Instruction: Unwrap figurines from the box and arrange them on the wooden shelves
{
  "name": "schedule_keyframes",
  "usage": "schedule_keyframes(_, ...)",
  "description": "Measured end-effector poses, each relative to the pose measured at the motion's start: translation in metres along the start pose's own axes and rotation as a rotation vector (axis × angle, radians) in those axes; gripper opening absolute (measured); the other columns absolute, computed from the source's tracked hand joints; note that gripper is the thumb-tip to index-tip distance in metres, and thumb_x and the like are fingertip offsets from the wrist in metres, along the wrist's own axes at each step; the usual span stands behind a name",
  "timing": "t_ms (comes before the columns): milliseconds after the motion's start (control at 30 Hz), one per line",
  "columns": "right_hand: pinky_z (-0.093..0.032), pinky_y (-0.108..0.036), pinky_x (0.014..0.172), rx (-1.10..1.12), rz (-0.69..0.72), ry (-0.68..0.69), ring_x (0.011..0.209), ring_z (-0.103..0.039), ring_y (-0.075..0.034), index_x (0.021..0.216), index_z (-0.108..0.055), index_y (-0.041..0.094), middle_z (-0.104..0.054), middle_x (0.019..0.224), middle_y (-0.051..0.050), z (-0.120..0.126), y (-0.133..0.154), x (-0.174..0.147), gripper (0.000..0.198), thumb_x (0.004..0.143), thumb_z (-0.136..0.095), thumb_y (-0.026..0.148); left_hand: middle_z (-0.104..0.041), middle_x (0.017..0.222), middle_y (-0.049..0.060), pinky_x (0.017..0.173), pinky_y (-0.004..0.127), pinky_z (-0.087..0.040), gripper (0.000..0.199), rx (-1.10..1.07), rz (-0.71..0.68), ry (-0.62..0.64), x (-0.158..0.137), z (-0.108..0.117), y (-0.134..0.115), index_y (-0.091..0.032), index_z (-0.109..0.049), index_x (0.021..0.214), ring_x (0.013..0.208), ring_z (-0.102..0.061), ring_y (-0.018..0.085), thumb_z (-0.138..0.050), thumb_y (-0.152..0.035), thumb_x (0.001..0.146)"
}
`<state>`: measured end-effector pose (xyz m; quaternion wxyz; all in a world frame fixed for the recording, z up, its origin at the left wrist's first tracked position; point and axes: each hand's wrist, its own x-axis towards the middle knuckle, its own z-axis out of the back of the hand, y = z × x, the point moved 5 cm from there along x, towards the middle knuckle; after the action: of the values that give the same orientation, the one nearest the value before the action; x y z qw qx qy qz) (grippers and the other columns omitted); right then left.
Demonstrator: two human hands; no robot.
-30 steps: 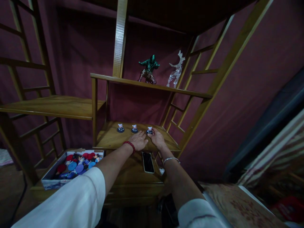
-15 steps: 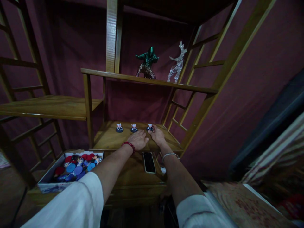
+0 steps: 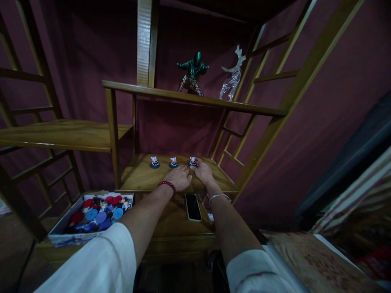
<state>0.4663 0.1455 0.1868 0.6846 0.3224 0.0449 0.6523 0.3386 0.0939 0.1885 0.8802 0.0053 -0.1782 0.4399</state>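
Three small figurines with white heads and dark round bases stand in a row on the low wooden shelf board (image 3: 134,179): a left figurine (image 3: 154,162), a middle figurine (image 3: 174,162) and a right figurine (image 3: 192,161). My right hand (image 3: 203,171), a silver bangle on its wrist, has thumb and fingers around the right figurine's base. Just in front of the middle figurine lies my left hand (image 3: 178,178), palm down with fingers stretched toward the right figurine. It wears a red bead bracelet (image 3: 167,185) and holds nothing I can see.
A phone (image 3: 193,207) lies on the lower ledge below my hands. At the left, an open box (image 3: 65,239) is filled with figurines and red and blue discs. Overhead, a shelf (image 3: 183,97) carries a green figure (image 3: 194,71) and a clear deer figure (image 3: 232,77). Wooden posts flank the space.
The view has shifted slightly, so the upper shelf and its figures sit a bit higher and further right. Both hands stay in nearly the same place around the right figurine.
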Motion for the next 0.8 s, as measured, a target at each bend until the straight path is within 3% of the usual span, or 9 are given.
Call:
schedule_keyframes(333, -0.040, -0.030, 0.085, -0.155, -0.013, -0.012, 0.101, -0.053, -0.022, 0.116, -0.050, 0.024, -0.063, 0.102, -0.005, 0.0013, 0.0045, -0.0022, 0.043, 0.074, -0.052, 0.031, -0.043, 0.130, 0.013, 0.103, 0.031, -0.024, 0.048, -0.001, -0.003, -0.018, -0.0004, -0.0020, 0.0007, -0.006, -0.045, 0.121, 0.121, -0.035, 0.019, -0.027, -0.032, 0.085)
schedule_keyframes(800, -0.042, -0.033, 0.081, -0.177, -0.023, -0.015, 0.098, -0.054, -0.025, 0.114, -0.053, 0.024, -0.064, 0.097, -0.007, 0.0045, 0.0087, -0.0058, 0.042, 0.073, -0.052, 0.035, -0.045, 0.128, 0.013, 0.103, 0.029, -0.024, 0.046, -0.003, 0.002, -0.026, -0.0006, 0.0016, -0.0009, -0.006, -0.048, 0.117, 0.120, -0.037, 0.019, -0.029, -0.032, 0.085)
